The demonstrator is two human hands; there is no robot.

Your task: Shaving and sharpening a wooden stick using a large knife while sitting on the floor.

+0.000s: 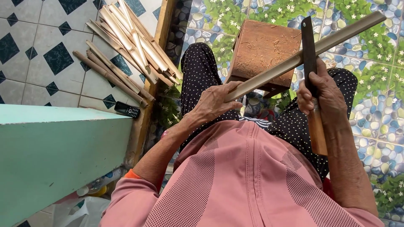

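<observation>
My left hand [214, 103] grips the near end of a long split bamboo strip [332, 40] that slants up to the top right. My right hand [322, 94] holds a big knife by its wooden handle [317, 132]. The knife's dark blade [308, 46] points away from me and lies across the strip. Both hands hover above my lap, over dark dotted trousers.
A brown wooden block [261, 52] stands on the floral floor between my knees. A pile of split bamboo strips [126, 46] lies on the tiled floor at the left. A small black phone [127, 110] lies beside a turquoise wall [54, 155].
</observation>
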